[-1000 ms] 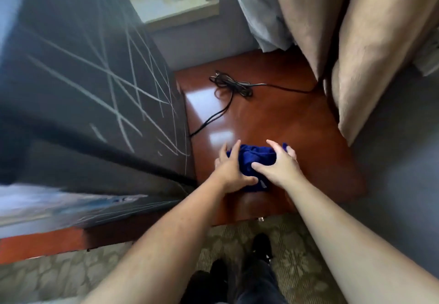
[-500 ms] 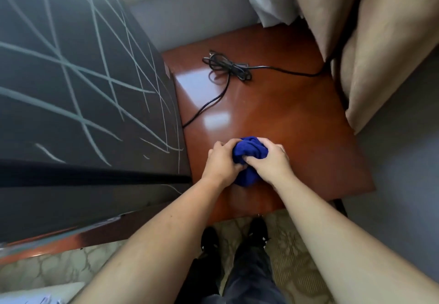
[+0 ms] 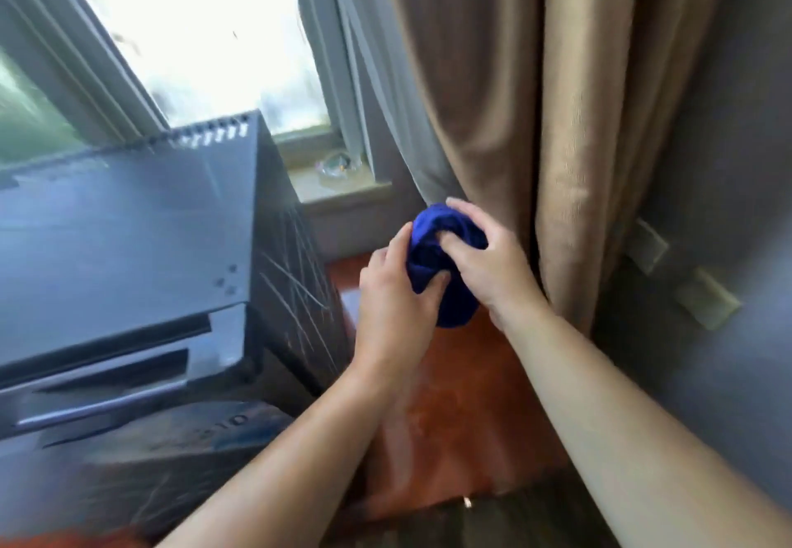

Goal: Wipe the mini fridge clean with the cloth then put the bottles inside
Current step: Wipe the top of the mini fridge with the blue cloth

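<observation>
Before the curtain (image 3: 557, 119), left hand (image 3: 394, 294) and right hand (image 3: 493, 264) clutch the bunched cloth (image 3: 450, 307) between them, fingers curled

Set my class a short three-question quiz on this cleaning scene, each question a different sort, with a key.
1. Multiple choice: what holds the cloth? A) one hand B) neither hand C) both hands
2. Fill in: the fridge stands to the ____ of the hands.
3. True or false: the cloth rests on the fridge top.

Key
1. C: the left hand and the right hand both grip it, bunched up.
2. left
3. False: it is held in the air beside the fridge.
</observation>
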Available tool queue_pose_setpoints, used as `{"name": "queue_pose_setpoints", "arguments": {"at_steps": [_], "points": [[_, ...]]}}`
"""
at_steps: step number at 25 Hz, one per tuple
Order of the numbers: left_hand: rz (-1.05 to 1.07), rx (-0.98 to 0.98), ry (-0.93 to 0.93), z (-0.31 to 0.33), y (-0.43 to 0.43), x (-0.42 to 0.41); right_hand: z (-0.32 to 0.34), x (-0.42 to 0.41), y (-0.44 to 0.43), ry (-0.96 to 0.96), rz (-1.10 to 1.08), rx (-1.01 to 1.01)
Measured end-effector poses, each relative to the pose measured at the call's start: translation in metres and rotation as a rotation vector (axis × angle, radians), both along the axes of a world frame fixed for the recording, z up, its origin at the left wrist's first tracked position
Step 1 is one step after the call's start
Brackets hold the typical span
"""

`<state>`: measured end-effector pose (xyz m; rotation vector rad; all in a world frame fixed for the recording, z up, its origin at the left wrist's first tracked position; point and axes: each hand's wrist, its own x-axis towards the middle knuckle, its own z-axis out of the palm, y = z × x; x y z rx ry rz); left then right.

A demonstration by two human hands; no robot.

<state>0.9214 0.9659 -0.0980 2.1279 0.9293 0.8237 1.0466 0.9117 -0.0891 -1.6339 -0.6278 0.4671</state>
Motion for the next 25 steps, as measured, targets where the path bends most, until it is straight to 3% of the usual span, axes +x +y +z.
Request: {"name": "queue_pose_setpoints", "arguments": {"at_steps": [6, 9, 13, 17, 20, 25], "points": [[0.085, 0.312, -0.119, 0.136, 0.019, -0.039, 0.127, -0.036, 0.028, -0.044, 0.115, 0.367], [0.131, 0.455, -0.105, 0.182, 0.040, -0.091, 0.165, -0.075, 0.041, -0.100, 0.293, 0.432], [0.136, 0.453, -0.024, 0.208, 0.088, -0.181, 0.173, -0.134, 0.066, -0.399, 0.518, 0.261], [0.004, 0.323, 0.421, 0.179, 0.135, -0.250, 0.141, -0.175, 0.097, -0.765, 0.638, -0.151], [-0.103, 0.277, 0.470, 0.162, 0.172, -0.270, 0.133, -0.186, 0.117, -0.801, 0.476, -0.249], [-0.394, 0.210, 0.551, 0.147, 0.206, -0.266, 0.136, -0.215, 0.148, -0.790, 0.620, -0.482]]}}
